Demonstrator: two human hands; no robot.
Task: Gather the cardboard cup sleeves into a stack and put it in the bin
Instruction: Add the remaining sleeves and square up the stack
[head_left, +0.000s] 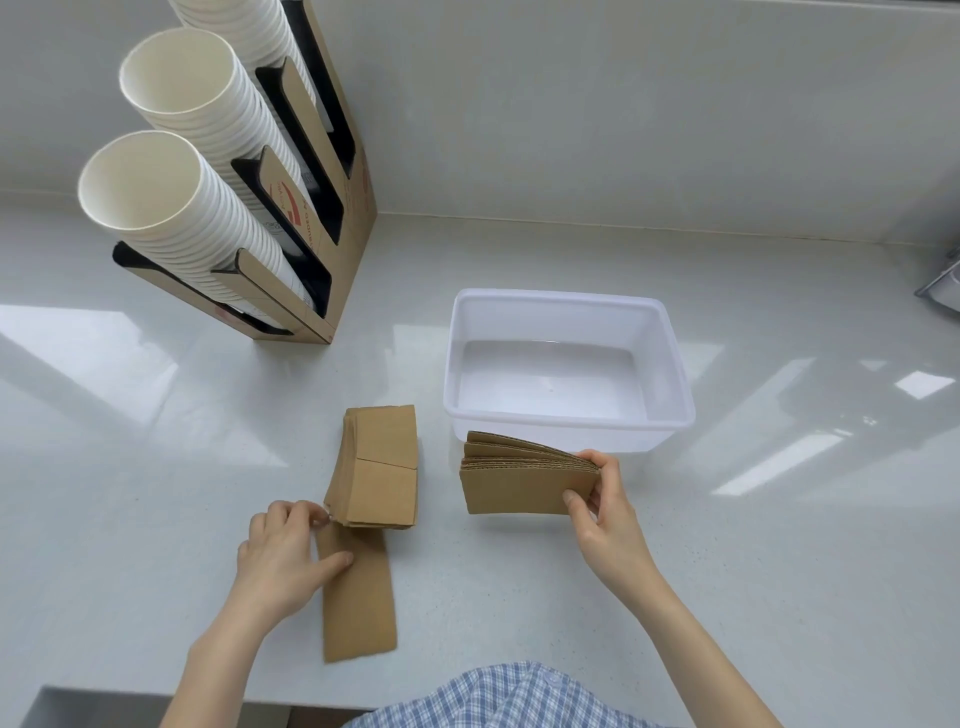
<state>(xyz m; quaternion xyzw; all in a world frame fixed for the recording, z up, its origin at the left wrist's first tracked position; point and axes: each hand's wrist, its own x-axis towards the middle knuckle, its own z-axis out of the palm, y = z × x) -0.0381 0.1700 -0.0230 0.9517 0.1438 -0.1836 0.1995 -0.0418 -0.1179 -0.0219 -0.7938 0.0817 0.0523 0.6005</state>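
Currently a sleeve bundle (524, 483) is gripped by the right hand (602, 509); the left hand (283, 561), fingers on the flat sleeve pile (376, 467), should square it before merging.

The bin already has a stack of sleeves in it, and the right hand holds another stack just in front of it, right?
Not quite: the head view shows the bin empty. The right hand does hold a stack of sleeves just in front of it.

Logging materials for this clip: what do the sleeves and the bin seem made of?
Sleeves in the right hand: brown corrugated cardboard, matte; fluted edges show along the top. Bin: probably plastic, translucent white, smooth and slightly glossy; the counter shows faintly through its walls.
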